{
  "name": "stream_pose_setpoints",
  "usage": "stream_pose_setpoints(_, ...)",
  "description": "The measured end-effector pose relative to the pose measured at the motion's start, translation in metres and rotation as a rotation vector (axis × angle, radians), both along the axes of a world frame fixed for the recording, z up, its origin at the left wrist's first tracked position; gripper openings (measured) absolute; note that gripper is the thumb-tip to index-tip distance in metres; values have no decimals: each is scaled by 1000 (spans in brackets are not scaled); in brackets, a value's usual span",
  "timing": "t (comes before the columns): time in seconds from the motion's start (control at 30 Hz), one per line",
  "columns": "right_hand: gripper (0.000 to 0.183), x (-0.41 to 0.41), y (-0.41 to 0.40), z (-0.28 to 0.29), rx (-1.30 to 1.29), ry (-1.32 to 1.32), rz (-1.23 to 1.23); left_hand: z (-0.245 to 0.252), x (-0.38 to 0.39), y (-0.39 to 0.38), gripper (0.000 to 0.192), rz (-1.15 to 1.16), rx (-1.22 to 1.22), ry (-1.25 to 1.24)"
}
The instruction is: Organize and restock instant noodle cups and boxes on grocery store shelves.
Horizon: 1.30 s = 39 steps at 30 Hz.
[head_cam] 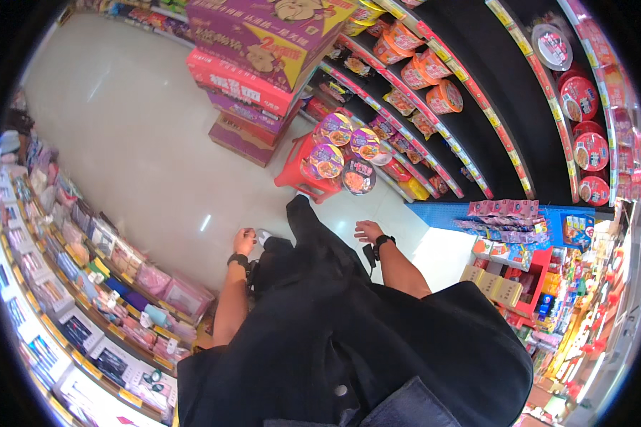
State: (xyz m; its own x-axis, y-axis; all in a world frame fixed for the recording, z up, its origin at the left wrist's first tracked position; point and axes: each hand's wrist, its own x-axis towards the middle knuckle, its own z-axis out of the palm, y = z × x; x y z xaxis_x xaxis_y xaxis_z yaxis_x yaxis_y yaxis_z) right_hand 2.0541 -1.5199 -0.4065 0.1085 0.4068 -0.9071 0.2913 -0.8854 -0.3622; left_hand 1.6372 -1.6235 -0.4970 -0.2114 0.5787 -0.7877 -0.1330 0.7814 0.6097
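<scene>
My left hand (244,242) hangs beside my body with loosely curled fingers and nothing visible in it. My right hand (369,231) is held out on the other side, its fingers partly spread and empty. Both wrists wear dark bands. Ahead of me a red plastic stool (294,166) bears several instant noodle tubs with purple and yellow lids (326,160). A tub with a black lid (359,176) sits at the stool's near right edge. Neither hand touches the stool or the tubs.
Stacked cardboard cartons (240,88) stand on the floor (144,133) beyond the stool. Noodle shelves (481,107) curve along the right, holding orange tubs (444,97) and red tubs (590,151). Shelves of packaged goods (107,283) line the left. A blue display panel (442,214) adjoins the noodle shelves.
</scene>
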Motion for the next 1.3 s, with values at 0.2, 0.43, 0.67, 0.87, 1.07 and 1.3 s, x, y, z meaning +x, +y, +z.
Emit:
stream_pose_setpoints(0.2,48,1,21,-17,141,12,-95,10,47,82,29,-205,84,23)
stream_pose_setpoints(0.43,69,27,66,-51,288,-91,-394,11,117,183,38,-443,196,157)
stream_pose_setpoints(0.67,81,50,119,-77,331,-44,-318,-32,139,249,62,-387,39,303)
stream_pose_setpoints(0.87,72,43,148,-67,221,117,-303,-47,142,254,60,-343,-33,87)
stream_pose_setpoints(1.07,53,56,155,-79,182,175,-150,-55,139,262,46,-513,-34,197)
stream_pose_setpoints(1.3,48,62,148,-85,250,215,-182,-33,143,268,38,-619,-32,294)
